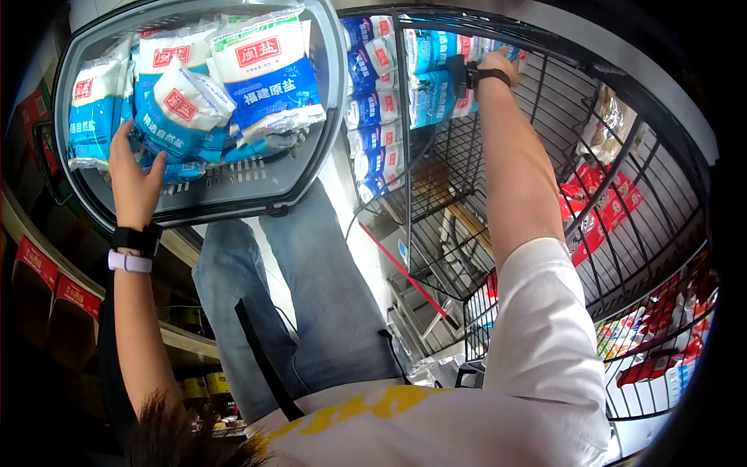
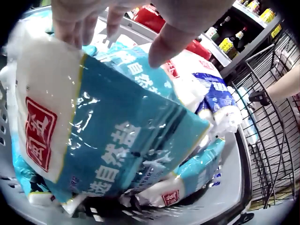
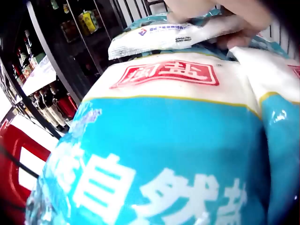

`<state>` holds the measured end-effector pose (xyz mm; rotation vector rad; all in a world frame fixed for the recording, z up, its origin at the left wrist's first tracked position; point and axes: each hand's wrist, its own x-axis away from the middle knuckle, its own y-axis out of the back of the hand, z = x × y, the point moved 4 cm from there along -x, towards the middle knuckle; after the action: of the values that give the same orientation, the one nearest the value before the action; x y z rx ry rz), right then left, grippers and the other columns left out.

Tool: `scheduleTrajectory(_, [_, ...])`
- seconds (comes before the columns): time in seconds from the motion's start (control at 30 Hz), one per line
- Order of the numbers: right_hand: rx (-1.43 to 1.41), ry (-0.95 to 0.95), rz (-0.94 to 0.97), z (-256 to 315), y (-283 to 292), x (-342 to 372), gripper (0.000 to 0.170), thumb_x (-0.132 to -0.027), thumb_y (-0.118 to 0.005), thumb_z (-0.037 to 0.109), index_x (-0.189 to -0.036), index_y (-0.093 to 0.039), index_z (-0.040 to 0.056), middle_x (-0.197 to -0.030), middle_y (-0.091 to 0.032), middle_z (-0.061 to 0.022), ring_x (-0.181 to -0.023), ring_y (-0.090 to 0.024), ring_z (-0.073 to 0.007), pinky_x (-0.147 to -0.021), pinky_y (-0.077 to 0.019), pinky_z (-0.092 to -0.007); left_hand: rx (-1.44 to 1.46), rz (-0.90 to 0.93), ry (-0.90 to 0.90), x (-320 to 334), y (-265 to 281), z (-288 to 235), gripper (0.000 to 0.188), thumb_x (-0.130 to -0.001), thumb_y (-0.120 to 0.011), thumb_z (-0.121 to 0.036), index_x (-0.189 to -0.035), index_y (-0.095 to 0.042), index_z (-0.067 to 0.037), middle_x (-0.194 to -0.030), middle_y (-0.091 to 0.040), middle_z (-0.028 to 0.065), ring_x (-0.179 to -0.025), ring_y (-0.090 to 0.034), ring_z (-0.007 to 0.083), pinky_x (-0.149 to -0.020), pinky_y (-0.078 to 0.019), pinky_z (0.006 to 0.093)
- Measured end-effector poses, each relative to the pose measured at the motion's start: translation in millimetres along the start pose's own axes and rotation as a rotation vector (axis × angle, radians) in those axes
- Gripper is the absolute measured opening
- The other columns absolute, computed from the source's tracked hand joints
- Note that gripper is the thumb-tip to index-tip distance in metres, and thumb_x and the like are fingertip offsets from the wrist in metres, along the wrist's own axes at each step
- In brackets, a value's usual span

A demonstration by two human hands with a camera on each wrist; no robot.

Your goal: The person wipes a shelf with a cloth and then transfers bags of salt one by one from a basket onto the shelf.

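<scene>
Several blue-and-white salt bags fill a grey shopping basket at upper left in the head view. My left hand is over the basket, thumb spread away from the fingers. In the left wrist view, its fingers hang at the top of a teal-and-white salt bag. My right hand reaches into a black wire shopping cart. In the right wrist view, its curled fingers pinch the white top seam of a teal-and-white salt bag.
More salt bags are lined up in the cart beside the basket. Red packages show beyond the cart's right-hand wires. Bottles stand on a shelf behind the basket. My legs are below the basket.
</scene>
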<state>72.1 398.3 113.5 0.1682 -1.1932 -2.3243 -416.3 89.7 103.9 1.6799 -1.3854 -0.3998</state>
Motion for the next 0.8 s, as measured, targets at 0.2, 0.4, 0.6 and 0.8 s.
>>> scheduleTrajectory(0.2, [0.638,0.551,0.074,-22.0,-41.4,-55.7,0.055,-0.086,-0.046,0.027,-0.133,-0.029,0.0051,-0.137,-0.022,-0.0237,-0.123,-0.032,-0.0379,-0.100,-0.0318,-0.0405,-0.156,-0.001,-0.109,-13.2,-0.6,0.8,0.077,-0.060,-0.074,-0.008,-0.126,-0.036,0.000,-0.125,-0.043,0.0195,-0.114,-0.042,0.0348,-0.096,-0.0318,0.0392])
scheduleTrajectory(0.4, [0.573,0.567,0.229,-3.3,-26.1,-25.4,0.065,-0.083,-0.046,0.036,-0.132,-0.027,-0.0036,-0.129,-0.033,-0.0322,-0.114,-0.043,-0.0430,-0.098,-0.0347,-0.0386,-0.182,-0.068,-0.124,-13.1,-11.4,-3.5,0.076,-0.062,-0.075,-0.018,-0.125,-0.036,0.000,-0.129,-0.039,0.0196,-0.117,-0.038,0.0345,-0.098,-0.0284,0.0403])
scheduleTrajectory(0.6, [-0.288,0.430,0.380,12.7,38.6,113.6,0.050,-0.077,-0.055,0.002,-0.124,-0.041,-0.0071,-0.131,-0.039,-0.0225,-0.118,-0.042,-0.0265,-0.095,-0.0349,-0.0324,-0.100,-0.038,-0.145,-17.8,-13.2,-9.2,0.081,-0.057,-0.079,-0.019,-0.124,-0.038,-0.001,-0.122,-0.046,0.0177,-0.113,-0.041,0.0333,-0.098,-0.0279,0.0417])
scheduleTrajectory(0.8, [-0.085,1.224,0.414,12.6,103.1,250.7,0.044,-0.076,-0.054,0.002,-0.120,-0.049,-0.0001,-0.132,-0.038,-0.0212,-0.126,-0.032,-0.0321,-0.105,-0.0205,-0.0397,-0.340,0.253,-0.044,-62.8,-11.4,2.9,0.059,-0.052,-0.082,-0.023,-0.099,-0.056,0.003,-0.088,-0.059,0.0185,-0.084,-0.058,0.0327,-0.074,-0.0463,0.0359])
